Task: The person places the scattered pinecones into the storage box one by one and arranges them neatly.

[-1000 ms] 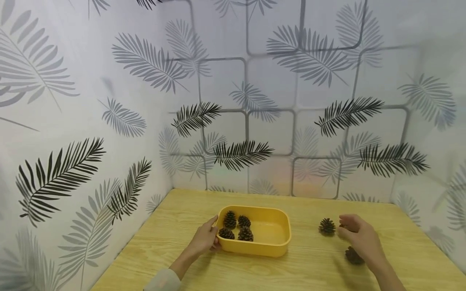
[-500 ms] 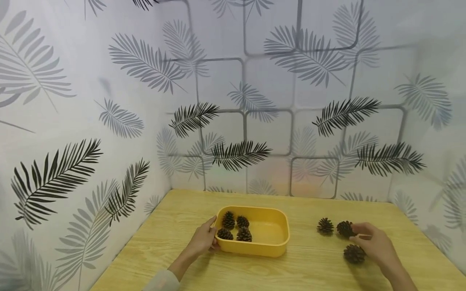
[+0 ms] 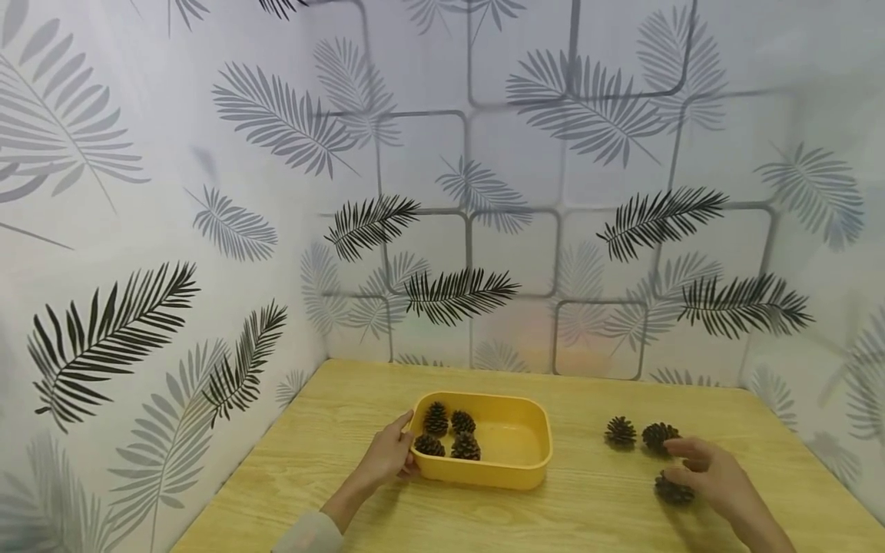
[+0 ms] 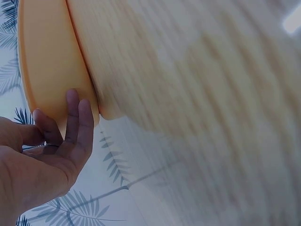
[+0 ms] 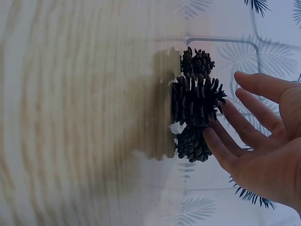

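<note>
My left hand (image 3: 386, 453) grips the left end of a yellow plastic box (image 3: 484, 472). In the left wrist view its thumb is at the rim and its other fingers lie along the outer wall (image 4: 51, 61). Several brown pine cones, one of them a front cone (image 3: 465, 445), sit in the left half of the box. My right hand (image 3: 719, 478) hovers with spread fingers over the nearest loose pine cone (image 3: 671, 491), partly covering it. Behind that stand two more, a middle cone (image 3: 657, 435) and a left cone (image 3: 620, 432). The right wrist view shows the fingertips beside the pine cones (image 5: 197, 101).
A light wood-grain table (image 3: 581, 514) carries everything. White walls (image 3: 512, 246) printed with grey and black leaves rise along its back and sides. The right half of the box shows its bare yellow floor.
My right hand has drawn back toward me, from over the farther pine cone to the nearest one. That farther cone now shows. My left hand and the box stay in place.
</note>
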